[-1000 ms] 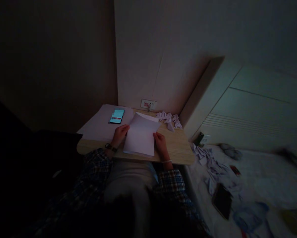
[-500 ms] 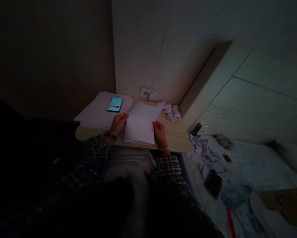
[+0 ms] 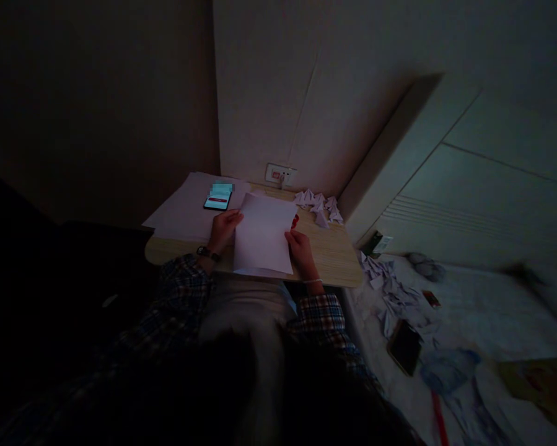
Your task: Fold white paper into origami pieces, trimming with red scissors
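A white sheet of paper (image 3: 264, 235) is held over the front of a small wooden table (image 3: 327, 254). My left hand (image 3: 224, 228) pinches its left edge, thumb on top. My right hand (image 3: 300, 248) grips the sheet's right edge. Just above that hand a small red object (image 3: 295, 221) shows partly beside the paper; its kind is hard to make out. Under the sheet's lower edge another paper layer peeks out. Left of the sheet, a phone (image 3: 218, 196) with a lit screen lies on large white sheets (image 3: 176, 210).
Several folded paper pieces (image 3: 321, 218) stand at the table's back right, near a wall socket (image 3: 280, 174) with a plug. On the bed to the right lie more folded papers (image 3: 390, 282), a dark phone-like device (image 3: 404, 347) and a clear plastic bag (image 3: 448, 370).
The paper between my hands has shifted and looks flatter, its lower right corner now farther right. A red object has come into view by my right hand. Both hands keep their hold.
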`<action>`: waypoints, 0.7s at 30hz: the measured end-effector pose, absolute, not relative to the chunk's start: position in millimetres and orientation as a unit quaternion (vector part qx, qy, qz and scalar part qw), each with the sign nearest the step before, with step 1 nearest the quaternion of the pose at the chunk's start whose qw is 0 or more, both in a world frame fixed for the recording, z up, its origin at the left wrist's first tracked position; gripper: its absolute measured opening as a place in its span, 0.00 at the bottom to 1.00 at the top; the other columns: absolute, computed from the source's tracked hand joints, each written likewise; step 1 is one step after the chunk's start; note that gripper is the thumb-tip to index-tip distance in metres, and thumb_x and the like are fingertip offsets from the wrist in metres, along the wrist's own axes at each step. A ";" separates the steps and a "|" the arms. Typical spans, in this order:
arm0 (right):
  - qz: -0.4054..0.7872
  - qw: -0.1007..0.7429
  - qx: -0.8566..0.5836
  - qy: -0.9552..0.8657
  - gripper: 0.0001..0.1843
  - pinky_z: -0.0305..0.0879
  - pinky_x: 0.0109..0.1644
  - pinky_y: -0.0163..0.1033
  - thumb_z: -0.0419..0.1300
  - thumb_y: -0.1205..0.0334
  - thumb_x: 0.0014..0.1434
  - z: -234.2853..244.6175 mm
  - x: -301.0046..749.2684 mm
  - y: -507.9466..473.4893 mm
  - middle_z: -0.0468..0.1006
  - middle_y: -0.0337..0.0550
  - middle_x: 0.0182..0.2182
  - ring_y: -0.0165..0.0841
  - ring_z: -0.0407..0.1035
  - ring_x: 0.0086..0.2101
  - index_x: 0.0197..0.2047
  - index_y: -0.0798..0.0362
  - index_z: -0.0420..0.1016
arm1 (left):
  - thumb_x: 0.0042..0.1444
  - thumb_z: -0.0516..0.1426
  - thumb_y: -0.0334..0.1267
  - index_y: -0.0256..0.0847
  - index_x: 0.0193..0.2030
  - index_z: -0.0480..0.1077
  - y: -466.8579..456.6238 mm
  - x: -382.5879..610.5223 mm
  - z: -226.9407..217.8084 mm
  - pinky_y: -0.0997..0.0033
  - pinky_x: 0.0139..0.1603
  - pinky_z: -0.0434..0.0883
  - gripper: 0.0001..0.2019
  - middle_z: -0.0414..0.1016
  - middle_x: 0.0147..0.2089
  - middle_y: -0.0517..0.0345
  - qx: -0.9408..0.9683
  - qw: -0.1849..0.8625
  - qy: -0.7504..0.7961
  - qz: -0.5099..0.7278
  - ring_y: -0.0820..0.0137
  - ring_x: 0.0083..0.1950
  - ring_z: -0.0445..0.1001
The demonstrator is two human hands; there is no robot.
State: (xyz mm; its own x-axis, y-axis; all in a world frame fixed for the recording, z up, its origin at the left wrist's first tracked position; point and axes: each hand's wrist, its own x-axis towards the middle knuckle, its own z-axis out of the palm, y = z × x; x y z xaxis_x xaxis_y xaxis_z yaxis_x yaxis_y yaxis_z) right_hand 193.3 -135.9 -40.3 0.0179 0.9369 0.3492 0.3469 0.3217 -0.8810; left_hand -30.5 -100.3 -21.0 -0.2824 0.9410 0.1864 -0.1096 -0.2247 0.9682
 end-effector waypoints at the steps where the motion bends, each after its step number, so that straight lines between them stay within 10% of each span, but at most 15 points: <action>1: 0.295 0.502 -0.504 -0.638 0.19 0.57 0.31 0.37 0.54 0.47 0.58 -41.0 194.4 -135.9 0.69 0.37 0.22 0.32 0.60 0.26 0.23 0.52 0.67 | 0.41 0.65 0.37 0.35 0.30 0.77 -100.6 -30.3 -20.3 0.70 0.33 0.71 0.09 0.79 0.27 0.59 0.437 0.408 0.470 0.649 0.66 0.33 0.75; 10: 0.303 0.482 -0.505 -0.649 0.19 0.56 0.31 0.36 0.54 0.47 0.57 -44.5 194.5 -137.7 0.69 0.37 0.21 0.32 0.59 0.26 0.22 0.52 0.68 | 0.52 0.59 0.47 0.37 0.25 0.73 -104.2 -36.9 -15.3 0.76 0.21 0.64 0.15 0.69 0.17 0.62 0.397 0.403 0.471 0.677 0.74 0.20 0.68; 21: 0.290 0.458 -0.512 -0.666 0.20 0.53 0.30 0.37 0.54 0.46 0.57 -41.0 190.0 -140.7 0.66 0.35 0.19 0.31 0.57 0.24 0.20 0.50 0.63 | 0.37 0.66 0.38 0.39 0.23 0.71 -99.4 -32.9 -21.2 0.75 0.27 0.65 0.10 0.71 0.20 0.65 0.406 0.389 0.480 0.673 0.71 0.26 0.71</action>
State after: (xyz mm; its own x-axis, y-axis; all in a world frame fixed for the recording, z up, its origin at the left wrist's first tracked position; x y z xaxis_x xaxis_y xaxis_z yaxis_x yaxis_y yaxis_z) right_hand 190.0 -140.7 -41.0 -0.0559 0.9477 0.3142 0.4161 0.3082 -0.8555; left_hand -32.9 -99.4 -21.2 -0.3671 0.9139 0.1732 -0.1333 -0.2360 0.9626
